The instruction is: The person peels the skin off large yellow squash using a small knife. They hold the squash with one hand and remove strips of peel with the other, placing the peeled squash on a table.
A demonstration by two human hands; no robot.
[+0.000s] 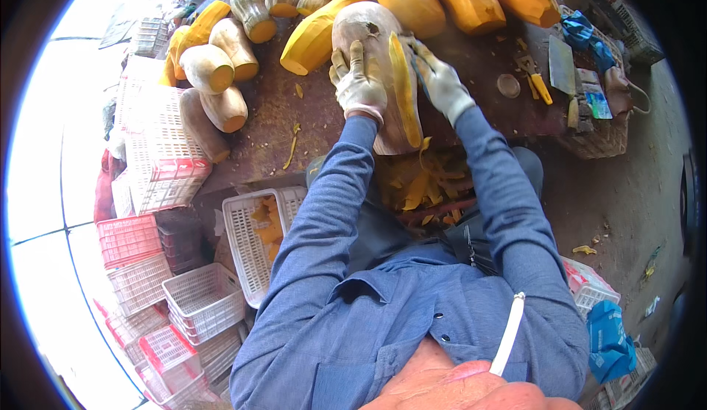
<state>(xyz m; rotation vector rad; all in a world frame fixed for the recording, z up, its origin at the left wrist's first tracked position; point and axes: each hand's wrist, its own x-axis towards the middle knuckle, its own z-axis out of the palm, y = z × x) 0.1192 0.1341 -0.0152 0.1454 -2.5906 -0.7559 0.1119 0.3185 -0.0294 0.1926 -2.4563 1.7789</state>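
Observation:
A large tan pumpkin [367, 23] lies lengthwise at the near edge of a dark red table [265, 106], with one long strip of its side bare and yellow-orange. My left hand [359, 81], in a white glove with stained fingers, rests spread on the pumpkin's left upper side. At the pumpkin's right upper side is my right hand [442, 78], also gloved, its fingers closed around a tool that is mostly hidden; a thin bluish edge shows beside the fingers. Peeled orange pumpkins [406, 1] lie just beyond. Unpeeled ones with cut ends [207, 70] stand to the left.
A yellow-handled peeler [540, 87], a round lid [508, 85] and a flat metal blade [562, 64] lie at the right. Orange peelings [420, 189] are heaped below the table edge between the knees. White plastic crates [204, 299] stand at the left, one holding orange pieces [269, 225].

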